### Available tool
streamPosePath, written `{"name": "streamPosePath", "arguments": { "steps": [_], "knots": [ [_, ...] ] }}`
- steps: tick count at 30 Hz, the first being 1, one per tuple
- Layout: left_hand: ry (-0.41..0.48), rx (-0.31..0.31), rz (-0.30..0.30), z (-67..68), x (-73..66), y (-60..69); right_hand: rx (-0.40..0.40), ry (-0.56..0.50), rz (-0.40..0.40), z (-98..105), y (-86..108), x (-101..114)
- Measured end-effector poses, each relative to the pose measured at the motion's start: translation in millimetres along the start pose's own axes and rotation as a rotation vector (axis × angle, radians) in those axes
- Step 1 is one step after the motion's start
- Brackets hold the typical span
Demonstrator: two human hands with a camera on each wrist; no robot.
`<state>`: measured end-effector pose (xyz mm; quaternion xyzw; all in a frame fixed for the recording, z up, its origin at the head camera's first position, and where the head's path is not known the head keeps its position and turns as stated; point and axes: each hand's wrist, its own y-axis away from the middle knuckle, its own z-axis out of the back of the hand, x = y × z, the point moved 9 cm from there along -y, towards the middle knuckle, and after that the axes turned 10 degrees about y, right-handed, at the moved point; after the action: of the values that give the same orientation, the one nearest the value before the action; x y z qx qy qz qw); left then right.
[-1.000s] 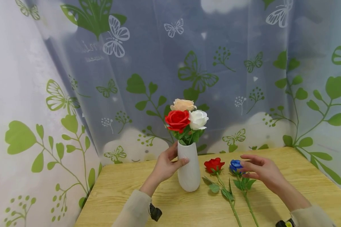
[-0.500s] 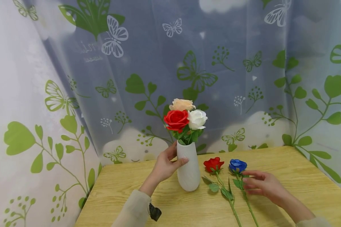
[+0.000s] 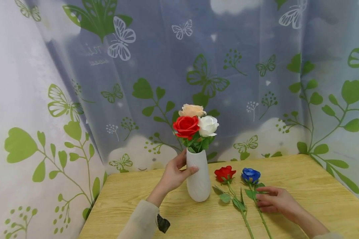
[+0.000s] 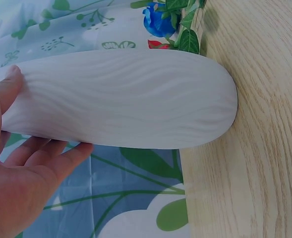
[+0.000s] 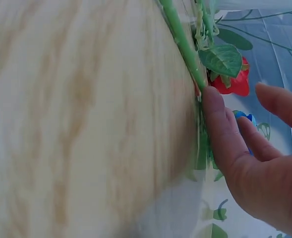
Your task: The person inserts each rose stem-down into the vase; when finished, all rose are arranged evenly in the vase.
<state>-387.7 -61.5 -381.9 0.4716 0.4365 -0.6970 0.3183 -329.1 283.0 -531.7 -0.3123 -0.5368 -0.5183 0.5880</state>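
A white textured vase (image 3: 198, 186) stands on the table, holding a red rose (image 3: 186, 127), a white rose (image 3: 208, 126) and a peach rose (image 3: 192, 110). My left hand (image 3: 174, 174) grips its upper part, thumb in front and fingers around the far side. To the right, a blue rose (image 3: 251, 175) and a second red rose (image 3: 224, 173) lie with their stems toward me. Beside the blue rose's stem is my right hand (image 3: 279, 202), fingers spread apart. In the right wrist view a fingertip (image 5: 213, 99) meets a green stem (image 5: 181, 42); the grip is not closed.
The wooden table (image 3: 128, 189) ends at a printed curtain (image 3: 155, 49) with leaves and butterflies, which hangs behind it and at both sides. A black wrist strap piece (image 3: 163, 223) shows on the left sleeve (image 3: 142, 220).
My right hand has lowered from the blue rose's bloom toward its leaves and stem, uncovering the bloom. The left hand and the vase stay in place.
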Motion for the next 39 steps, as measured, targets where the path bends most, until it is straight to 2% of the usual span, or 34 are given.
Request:
{"name": "streamPosePath", "arguments": {
  "steps": [11, 21, 30, 39],
  "knots": [
    [0.003, -0.001, -0.006, 0.0, 0.7, -0.6, -0.003, 0.109, 0.005, 2, -2.0, -2],
    [-0.002, -0.003, -0.009, 0.0, -1.0, -0.1, -0.014, 0.204, -0.023, -3, -5.9, 1],
    [0.007, 0.004, -0.009, -0.7, -2.7, 0.7, -0.088, 0.300, -0.041, -3, -10.3, 2],
    [0.005, 0.009, -0.015, -0.3, -1.3, -0.1, -0.123, 0.309, -0.034, -3, -10.3, 6]
  ]
}}
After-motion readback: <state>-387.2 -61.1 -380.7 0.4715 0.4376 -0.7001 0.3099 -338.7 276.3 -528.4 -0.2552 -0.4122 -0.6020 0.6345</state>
